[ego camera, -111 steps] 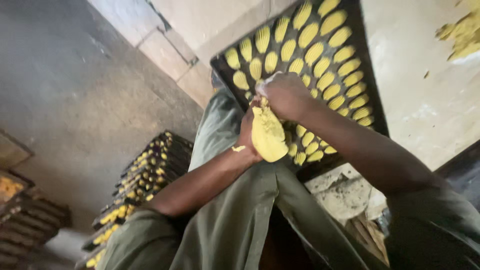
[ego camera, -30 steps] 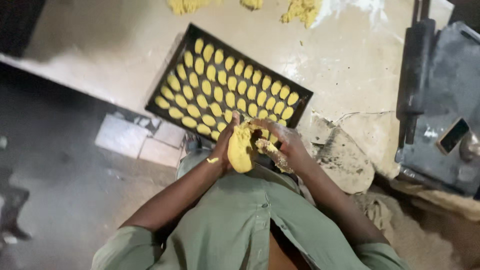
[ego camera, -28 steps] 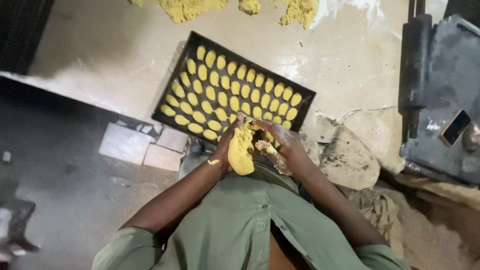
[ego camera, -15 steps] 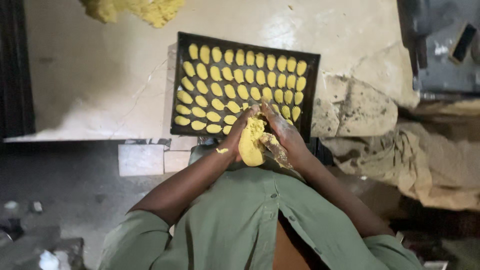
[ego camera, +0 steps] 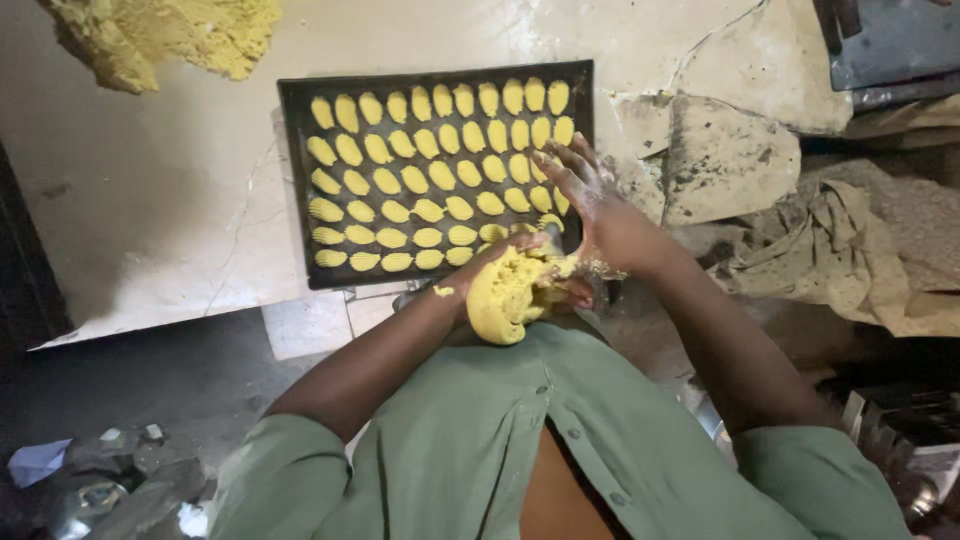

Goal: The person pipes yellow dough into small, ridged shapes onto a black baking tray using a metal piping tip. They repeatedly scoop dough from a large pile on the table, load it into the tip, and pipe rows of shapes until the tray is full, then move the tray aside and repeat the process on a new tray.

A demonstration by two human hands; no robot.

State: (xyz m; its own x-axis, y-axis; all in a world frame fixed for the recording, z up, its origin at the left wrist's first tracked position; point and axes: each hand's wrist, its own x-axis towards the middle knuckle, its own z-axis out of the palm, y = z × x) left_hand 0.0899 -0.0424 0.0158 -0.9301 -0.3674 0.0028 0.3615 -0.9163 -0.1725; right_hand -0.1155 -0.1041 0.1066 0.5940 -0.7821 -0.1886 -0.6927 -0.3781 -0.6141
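My left hand [ego camera: 492,257] is shut on a lump of yellow dough [ego camera: 503,300], held close to my chest just below the near edge of a black baking tray [ego camera: 291,190]. Rows of small ridged yellow dough pieces [ego camera: 420,180] fill the tray. My right hand [ego camera: 592,195], dusted with flour, stretches over the tray's near right corner with its fingers spread. Its fingertips touch the pieces there, and I see nothing gripped in it. Both of my forearms come out of green sleeves.
The tray lies on a pale, cracked stone table [ego camera: 160,200]. A big heap of yellow dough [ego camera: 160,35] sits at the far left. A grey metal machine [ego camera: 885,45] and crumpled brown paper [ego camera: 850,250] are at the right. Scraps [ego camera: 90,480] lie on the dark floor.
My right hand has left the dough lump and reached forward over the tray's right corner, fingers spread. The left hand still holds the lump. The view has shifted.
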